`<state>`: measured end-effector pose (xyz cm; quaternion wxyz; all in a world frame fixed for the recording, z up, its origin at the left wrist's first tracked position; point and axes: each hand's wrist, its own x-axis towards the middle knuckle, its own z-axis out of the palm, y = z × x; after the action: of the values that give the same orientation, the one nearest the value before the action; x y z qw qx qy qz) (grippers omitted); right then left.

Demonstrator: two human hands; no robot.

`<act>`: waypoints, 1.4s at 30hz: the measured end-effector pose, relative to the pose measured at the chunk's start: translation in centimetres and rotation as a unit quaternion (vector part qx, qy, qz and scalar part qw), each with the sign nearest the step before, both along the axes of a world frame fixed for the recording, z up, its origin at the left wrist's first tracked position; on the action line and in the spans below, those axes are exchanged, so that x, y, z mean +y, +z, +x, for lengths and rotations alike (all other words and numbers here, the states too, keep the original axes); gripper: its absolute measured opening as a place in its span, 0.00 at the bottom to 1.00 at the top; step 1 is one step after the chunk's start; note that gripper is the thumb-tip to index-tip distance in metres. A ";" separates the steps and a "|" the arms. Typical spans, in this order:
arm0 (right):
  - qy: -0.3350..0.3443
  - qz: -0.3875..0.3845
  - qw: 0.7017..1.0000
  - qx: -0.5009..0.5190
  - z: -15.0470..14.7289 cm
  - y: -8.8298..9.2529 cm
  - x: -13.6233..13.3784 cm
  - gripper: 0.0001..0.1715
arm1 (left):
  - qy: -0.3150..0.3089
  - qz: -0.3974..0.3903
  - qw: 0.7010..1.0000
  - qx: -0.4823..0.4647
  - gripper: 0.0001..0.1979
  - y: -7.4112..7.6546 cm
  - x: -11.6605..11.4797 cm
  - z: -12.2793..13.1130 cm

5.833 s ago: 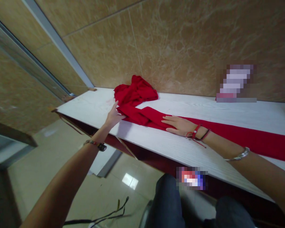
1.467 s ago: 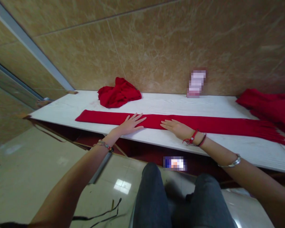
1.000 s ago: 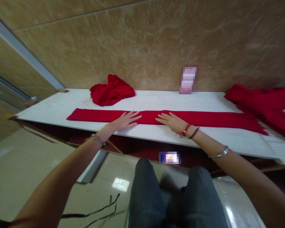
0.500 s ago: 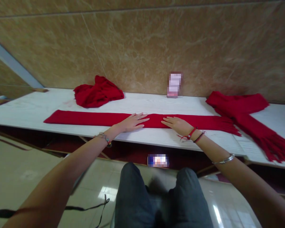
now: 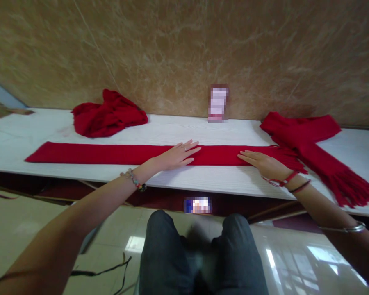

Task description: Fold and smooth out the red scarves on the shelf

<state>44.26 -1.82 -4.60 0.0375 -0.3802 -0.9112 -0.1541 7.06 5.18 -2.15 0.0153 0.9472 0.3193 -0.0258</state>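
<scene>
A long red scarf (image 5: 110,153) lies stretched flat along the white table (image 5: 203,182), its fringed end at the right. My left hand (image 5: 178,155) rests open and flat on the scarf near its middle. Farther right, close to the fringe, my right hand (image 5: 263,162) lies open and flat on the same scarf. Both wrists wear bracelets.
A crumpled red scarf (image 5: 106,116) sits at the back left by the tiled wall. Two more red scarves (image 5: 310,141) lie crossed at the right. A small blurred card (image 5: 218,102) leans on the wall. My knees (image 5: 199,254) are below the table edge.
My right hand has slid to the right along the scarf toward its fringed end. My left hand has stayed near the middle. The view has swung rightward.
</scene>
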 end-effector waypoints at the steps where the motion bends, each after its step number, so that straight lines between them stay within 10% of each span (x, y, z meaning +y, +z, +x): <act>1: -0.010 -0.001 1.000 -0.001 0.6 0.0 -0.2 0.35 | -0.018 -0.016 1.000 0.002 0.25 -0.2 0.1 0.3; 14: -0.140 -0.002 0.990 0.027 9.5 -0.3 -3.6 0.35 | -0.036 -0.027 0.999 0.003 0.25 -1.1 0.9 -0.3; 21: -0.140 -0.004 0.979 0.149 -2.8 3.9 -1.0 0.27 | -0.013 0.030 0.999 -0.020 0.26 -1.3 -0.1 -0.3; 26: -0.136 -0.093 0.973 0.164 -14.2 2.4 2.6 0.26 | 0.049 0.054 0.997 -0.022 0.28 -1.6 -0.8 -0.2; 30: -0.110 -0.126 0.982 0.089 -17.3 1.0 3.5 0.28 | 0.087 0.065 0.994 -0.022 0.28 -1.8 -1.1 -0.3; 35: -0.129 -0.110 0.984 0.059 -13.3 0.1 3.3 0.29 | 0.084 0.068 0.994 -0.014 0.28 -2.0 -0.9 -0.4; 42: -0.239 -0.073 0.965 0.077 -0.4 -1.4 1.3 0.31 | 0.069 0.061 0.995 -0.030 0.27 -2.2 -0.5 -0.5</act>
<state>43.87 -0.49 -5.95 0.0415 -0.5993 -0.7971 -0.0616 6.55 4.64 -4.34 -0.0309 0.9224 0.3843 0.0232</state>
